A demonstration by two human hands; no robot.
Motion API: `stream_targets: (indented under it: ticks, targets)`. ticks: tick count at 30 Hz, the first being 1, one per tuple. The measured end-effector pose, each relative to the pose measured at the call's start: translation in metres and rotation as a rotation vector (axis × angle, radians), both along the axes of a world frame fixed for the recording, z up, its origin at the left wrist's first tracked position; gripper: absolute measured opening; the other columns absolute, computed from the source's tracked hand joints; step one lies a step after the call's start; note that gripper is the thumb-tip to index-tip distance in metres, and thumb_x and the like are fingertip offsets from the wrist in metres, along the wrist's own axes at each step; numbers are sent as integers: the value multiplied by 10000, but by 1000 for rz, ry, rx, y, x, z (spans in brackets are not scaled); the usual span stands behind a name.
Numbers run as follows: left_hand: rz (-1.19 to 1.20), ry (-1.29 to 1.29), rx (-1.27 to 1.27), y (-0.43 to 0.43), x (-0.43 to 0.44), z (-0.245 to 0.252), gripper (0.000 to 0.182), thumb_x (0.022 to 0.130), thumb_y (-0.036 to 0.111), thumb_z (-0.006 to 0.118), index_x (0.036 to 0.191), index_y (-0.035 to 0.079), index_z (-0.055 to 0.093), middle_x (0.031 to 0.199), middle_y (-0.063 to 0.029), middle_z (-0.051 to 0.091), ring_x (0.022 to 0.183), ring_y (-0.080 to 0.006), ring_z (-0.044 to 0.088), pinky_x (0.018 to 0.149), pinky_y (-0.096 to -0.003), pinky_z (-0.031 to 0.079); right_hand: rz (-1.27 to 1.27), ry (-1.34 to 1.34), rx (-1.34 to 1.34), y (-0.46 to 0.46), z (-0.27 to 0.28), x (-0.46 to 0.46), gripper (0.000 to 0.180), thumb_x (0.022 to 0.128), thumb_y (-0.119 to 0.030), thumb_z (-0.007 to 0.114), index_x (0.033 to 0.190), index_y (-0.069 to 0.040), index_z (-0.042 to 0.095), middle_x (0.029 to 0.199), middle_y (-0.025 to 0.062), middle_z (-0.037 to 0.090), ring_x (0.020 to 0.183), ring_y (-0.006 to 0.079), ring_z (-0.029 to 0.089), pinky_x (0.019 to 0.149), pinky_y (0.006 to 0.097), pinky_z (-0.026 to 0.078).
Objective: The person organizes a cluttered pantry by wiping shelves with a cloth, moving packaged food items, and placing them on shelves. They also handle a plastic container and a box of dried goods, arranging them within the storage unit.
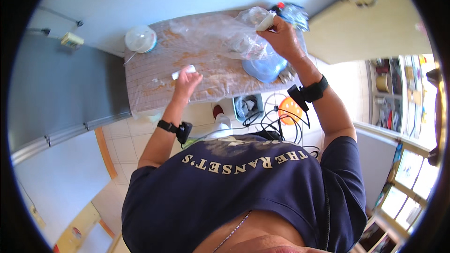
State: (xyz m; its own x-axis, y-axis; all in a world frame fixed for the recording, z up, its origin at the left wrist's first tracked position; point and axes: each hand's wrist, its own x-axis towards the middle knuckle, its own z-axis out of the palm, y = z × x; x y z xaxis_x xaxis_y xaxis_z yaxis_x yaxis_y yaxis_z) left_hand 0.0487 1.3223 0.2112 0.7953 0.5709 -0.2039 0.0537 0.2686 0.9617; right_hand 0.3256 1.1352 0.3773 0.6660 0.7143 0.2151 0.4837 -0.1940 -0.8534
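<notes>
My left hand (188, 80) is over the table (147, 73), whose covering has a grid pattern and brown-orange stains. A small white object (190, 69), too unclear to name exactly, is pinched in its fingers. Farther off on the right, my right hand (285, 40) grips a crumpled white piece (266, 22), possibly tissue or cloth. Clear plastic bags (249, 46) lie beside and below that hand. Under it, near the table's right end, sits a translucent blue scalloped plastic item (265, 68), partly covered by the plastic.
A translucent white tub (140, 39) stands at the table's far left corner. A bottle with a red cap (281, 5) and silvery packaging (296, 15) are at the far right. Below the near edge are a lined bin (258, 107), an orange stool (291, 110) and looped black cables (299, 130).
</notes>
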Motion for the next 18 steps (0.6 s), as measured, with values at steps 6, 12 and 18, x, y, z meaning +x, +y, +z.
stream_targets:
  ticks: [6, 12, 18]
  targets:
    - [-209, 41, 153, -79, 57, 49, 518, 778, 138, 747, 1201, 44, 464, 911, -45, 578, 768, -94, 544, 675, -243, 488, -177, 167, 17, -165, -9, -63, 187, 745, -85, 726, 844, 10, 599, 783, 80, 667, 724, 139, 626, 673, 286, 507]
    - [-565, 198, 302, -223, 72, 37, 181, 854, 210, 673, 802, 79, 560, 640, 27, 536, 545, -57, 496, 512, -219, 417, -533, 171, 39, -357, -37, -122, 210, 757, -83, 728, 877, 13, 587, 808, 81, 656, 735, 145, 618, 666, 271, 505]
    - [-936, 66, 507, -373, 99, 51, 169, 889, 212, 617, 789, 79, 584, 633, 38, 530, 533, -42, 465, 489, -216, 370, -898, 189, 194, -535, -76, -200, 177, 791, -90, 713, 913, -20, 605, 760, 33, 595, 692, 123, 569, 629, 237, 500]
